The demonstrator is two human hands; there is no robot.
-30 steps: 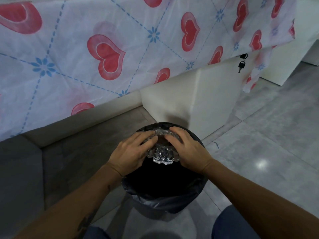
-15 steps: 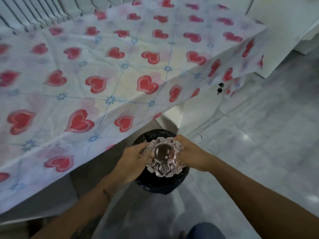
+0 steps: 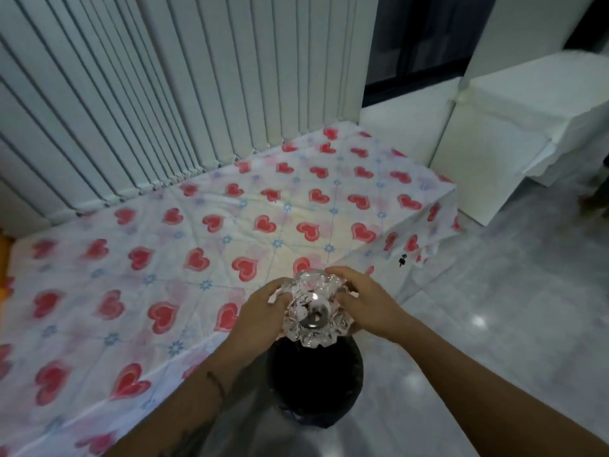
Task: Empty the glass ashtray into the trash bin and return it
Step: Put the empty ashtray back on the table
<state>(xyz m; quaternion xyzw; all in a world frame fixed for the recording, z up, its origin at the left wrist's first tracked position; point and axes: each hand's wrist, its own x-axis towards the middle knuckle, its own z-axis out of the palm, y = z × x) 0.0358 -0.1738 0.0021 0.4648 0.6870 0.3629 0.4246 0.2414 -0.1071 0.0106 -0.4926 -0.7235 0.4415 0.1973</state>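
Note:
The scalloped glass ashtray point(image 3: 313, 313) is upright with its bowl facing me, held between both hands. My left hand point(image 3: 262, 316) grips its left rim and my right hand point(image 3: 364, 303) grips its right rim. It hangs in the air over the near edge of the table point(image 3: 197, 245), which is covered in a white cloth with red hearts. The round trash bin point(image 3: 316, 380), lined with a black bag, stands on the floor directly below the ashtray and close to my body.
White vertical blinds point(image 3: 148, 94) hang behind the table. White cabinets point(image 3: 514, 127) stand to the right, and a small key point(image 3: 402, 259) hangs at the table's right corner. Glossy grey floor tiles point(image 3: 494, 308) spread out on the right.
The ashtray has turned from upside down over the bin to upright and risen to table height in both hands. My view has lifted from the bin to the whole tabletop.

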